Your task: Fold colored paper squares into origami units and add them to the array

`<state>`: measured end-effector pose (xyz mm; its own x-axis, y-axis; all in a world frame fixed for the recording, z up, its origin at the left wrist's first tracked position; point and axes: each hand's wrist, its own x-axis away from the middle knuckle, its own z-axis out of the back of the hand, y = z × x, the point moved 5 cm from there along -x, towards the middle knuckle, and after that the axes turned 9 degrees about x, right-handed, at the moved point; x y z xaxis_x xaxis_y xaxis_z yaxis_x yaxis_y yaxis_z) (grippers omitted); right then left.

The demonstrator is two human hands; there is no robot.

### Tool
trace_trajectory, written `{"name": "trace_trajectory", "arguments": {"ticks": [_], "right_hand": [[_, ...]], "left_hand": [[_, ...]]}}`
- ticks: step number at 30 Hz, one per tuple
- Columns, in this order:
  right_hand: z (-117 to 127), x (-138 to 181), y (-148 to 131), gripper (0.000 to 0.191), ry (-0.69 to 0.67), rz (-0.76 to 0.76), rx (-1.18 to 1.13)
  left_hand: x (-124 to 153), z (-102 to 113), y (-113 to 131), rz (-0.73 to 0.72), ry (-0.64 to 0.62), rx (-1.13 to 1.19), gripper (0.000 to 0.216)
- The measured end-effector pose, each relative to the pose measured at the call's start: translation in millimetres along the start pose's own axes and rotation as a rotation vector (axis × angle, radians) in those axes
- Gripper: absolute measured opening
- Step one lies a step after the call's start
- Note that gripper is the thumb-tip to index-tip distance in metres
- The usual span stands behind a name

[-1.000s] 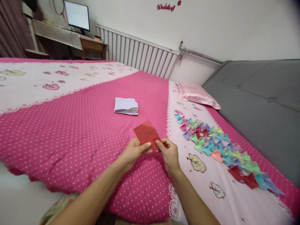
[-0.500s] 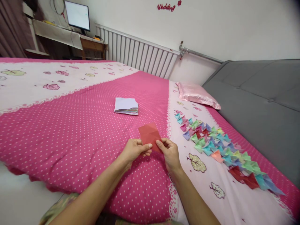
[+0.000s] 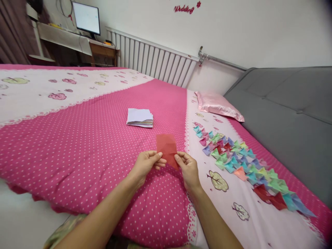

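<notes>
A red sheet of origami paper [image 3: 166,148] with crease lines across it is held up above the bed. My left hand [image 3: 147,165] pinches its left edge between thumb and fingers. On the opposite edge, lower down, my right hand [image 3: 188,168] grips the paper the same way. Beyond the hands lies a stack of paper sheets [image 3: 140,117], white on top with coloured edges below. To the right, several folded paper boats [image 3: 241,155] in many colours stand in rows on the bedspread.
The pink dotted bedspread [image 3: 103,138] covers the bed. A pink pillow [image 3: 219,105] rests against the grey headboard [image 3: 282,100]. A white radiator [image 3: 153,55] runs along the wall. At the far left, a monitor [image 3: 86,19] stands on a desk [image 3: 64,36].
The red paper has turned between my hands, so its top edge now lies level. My left hand has shifted slightly left and up along it.
</notes>
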<state>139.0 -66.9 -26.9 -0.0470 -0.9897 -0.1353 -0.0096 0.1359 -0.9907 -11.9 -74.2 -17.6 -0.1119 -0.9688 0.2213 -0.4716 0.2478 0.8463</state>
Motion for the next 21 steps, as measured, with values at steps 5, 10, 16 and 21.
{"name": "trace_trajectory", "arguments": {"ticks": [5, 10, 16, 21], "right_hand": [[0, 1, -9, 0.014, 0.002, 0.101, 0.097], [1, -1, -12, 0.019, 0.004, 0.149, 0.153], [7, 1, -12, 0.056, 0.118, 0.158, 0.176], [3, 7, -26, 0.053, 0.080, 0.301, 0.262]], "left_hand": [[3, -7, 1, 0.057, -0.088, 0.147, 0.010], [9, -18, 6, 0.070, -0.235, 0.211, 0.033], [6, -11, 9, -0.068, -0.142, 0.065, 0.043], [7, -6, 15, -0.213, -0.062, -0.037, 0.037]]}}
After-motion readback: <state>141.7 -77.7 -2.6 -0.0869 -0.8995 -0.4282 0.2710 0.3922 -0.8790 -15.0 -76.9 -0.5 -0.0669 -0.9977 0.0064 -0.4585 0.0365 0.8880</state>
